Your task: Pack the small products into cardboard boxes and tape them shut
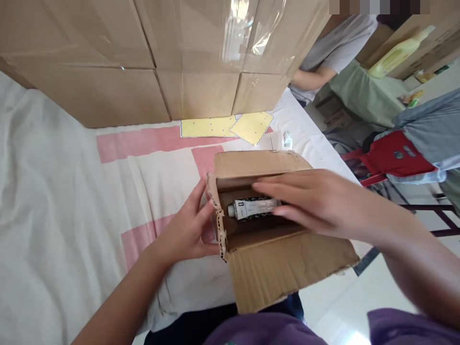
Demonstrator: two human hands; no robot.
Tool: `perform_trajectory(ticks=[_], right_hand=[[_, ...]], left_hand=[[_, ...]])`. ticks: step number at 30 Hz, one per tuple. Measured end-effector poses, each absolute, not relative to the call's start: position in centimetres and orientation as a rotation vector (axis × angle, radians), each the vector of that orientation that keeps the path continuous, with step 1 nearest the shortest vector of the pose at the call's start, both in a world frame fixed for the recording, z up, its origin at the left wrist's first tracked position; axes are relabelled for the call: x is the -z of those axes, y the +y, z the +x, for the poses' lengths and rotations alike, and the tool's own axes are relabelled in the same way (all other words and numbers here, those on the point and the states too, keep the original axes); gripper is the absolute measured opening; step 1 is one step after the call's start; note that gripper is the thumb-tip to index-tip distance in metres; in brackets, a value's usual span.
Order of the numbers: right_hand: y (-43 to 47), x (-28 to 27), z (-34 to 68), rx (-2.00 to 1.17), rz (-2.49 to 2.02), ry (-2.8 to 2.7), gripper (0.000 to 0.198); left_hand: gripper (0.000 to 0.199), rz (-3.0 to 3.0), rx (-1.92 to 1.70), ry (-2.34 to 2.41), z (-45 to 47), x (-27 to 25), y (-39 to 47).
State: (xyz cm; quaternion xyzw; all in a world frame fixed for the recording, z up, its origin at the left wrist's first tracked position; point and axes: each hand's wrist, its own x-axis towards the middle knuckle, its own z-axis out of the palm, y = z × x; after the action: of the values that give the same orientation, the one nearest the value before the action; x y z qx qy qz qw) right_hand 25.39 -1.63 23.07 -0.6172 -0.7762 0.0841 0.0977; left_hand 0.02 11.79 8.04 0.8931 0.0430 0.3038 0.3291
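**Right hand hovering above a squeeze tube in an open cardboard box**

The step in hand appears to be handling the squeeze tube inside the cardboard box, with one hand steadying and the other working. The left hand is bracing the end wall from outside, its fingers spreading rather than clenching. The right hand is extending its fingers over the opening, thumb apart; it is blurring, so one cannot tell whether it is gripping the squeeze tube's far end or merely hovering over it.

The squeeze tube is lying on its side inside the cardboard box, between the two hands, just beyond the left hand's fingertips and partly under the right. Its cap is pointing toward the left hand, while its other end is running beneath the right thumb. Its long axis is stretching from hand to hand, roughly along the box's length.

In judgement, lifting from here would be calling for a pinch across the tube's body, with the left hand holding the wall firm. Beyond both hands, yellow paper pieces are lying on the tablecloth.
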Motion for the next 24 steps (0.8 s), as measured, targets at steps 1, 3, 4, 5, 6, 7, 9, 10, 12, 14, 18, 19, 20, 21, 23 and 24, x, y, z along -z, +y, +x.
perform_trajectory(ticks=[1, 3, 4, 5, 6, 7, 9, 10, 12, 14, 18, 19, 20, 21, 23, 24], right_hand=[[-3.3, -23.9, 26.3, -0.155, -1.781, -2.189, 0.041], [-6.6, -23.9, 28.1, 0.056, -1.729, -1.888, 0.040], [-8.0, -23.1, 28.9, 0.074, -1.759, -1.758, 0.038], [-9.1, -21.8, 29.5, 0.030, -1.801, -1.662, 0.035], [-10.0, -20.1, 30.0, -0.070, -1.845, -1.602, 0.033], [-10.5, -18.5, 30.2, -0.192, -1.868, -1.541, 0.034], [-10.8, -15.6, 30.2, -0.396, -1.842, -1.398, 0.039], [-10.7, -14.7, 30.0, -0.455, -1.804, -1.308, 0.040], [-10.3, -13.8, 29.6, -0.515, -1.737, -1.160, 0.040], [-9.8, -13.8, 29.3, -0.553, -1.666, -1.078, 0.039], [-8.9, -13.8, 28.8, -0.613, -1.504, -1.029, 0.038], [-8.8, -13.7, 28.7, -0.609, -1.472, -1.019, 0.037], [-8.7, -13.6, 28.6, -0.593, -1.447, -1.003, 0.037], [-8.7, -13.4, 28.5, -0.574, -1.424, -0.984, 0.037], [-9.2, -13.0, 28.5, -0.572, -1.343, -0.955, 0.041], [-9.6, -12.8, 28.5, -0.605, -1.277, -0.956, 0.048]], left_hand=[[0.118, 2.409, -0.837, 0.039, -0.2, -8.1, 11.8], [0.120, 2.510, -0.913, 0.002, -0.6, -8.4, 11.7], [0.118, 2.538, -0.928, 0.010, -0.7, -8.5, 11.7], [0.114, 2.547, -0.930, 0.031, -0.8, -8.7, 11.6], [0.110, 2.530, -0.925, 0.058, -0.8, -8.9, 11.5], [0.106, 2.487, -0.929, 0.083, -0.7, -9.0, 11.4], [0.101, 2.356, -0.935, 0.133, -0.2, -9.3, 10.9], [0.100, 2.292, -0.931, 0.148, 0.1, -9.3, 10.6], [0.103, 2.219, -0.927, 0.147, 0.8, -9.4, 9.9], [0.108, 2.235, -0.951, 0.130, 1.4, -9.3, 9.4], [0.116, 2.392, -1.045, 0.081, 1.2, -9.6, 10.0], [0.117, 2.432, -1.048, 0.084, 1.0, -9.8, 10.2], [0.115, 2.466, -1.040, 0.096, 0.7, -10.1, 10.4], [0.109, 2.486, -1.025, 0.117, 0.5, -10.4, 10.6], [0.084, 2.466, -0.973, 0.194, 0.3, -10.9, 10.4], [0.071, 2.417, -0.956, 0.228, 0.4, -11.1, 10.1]])
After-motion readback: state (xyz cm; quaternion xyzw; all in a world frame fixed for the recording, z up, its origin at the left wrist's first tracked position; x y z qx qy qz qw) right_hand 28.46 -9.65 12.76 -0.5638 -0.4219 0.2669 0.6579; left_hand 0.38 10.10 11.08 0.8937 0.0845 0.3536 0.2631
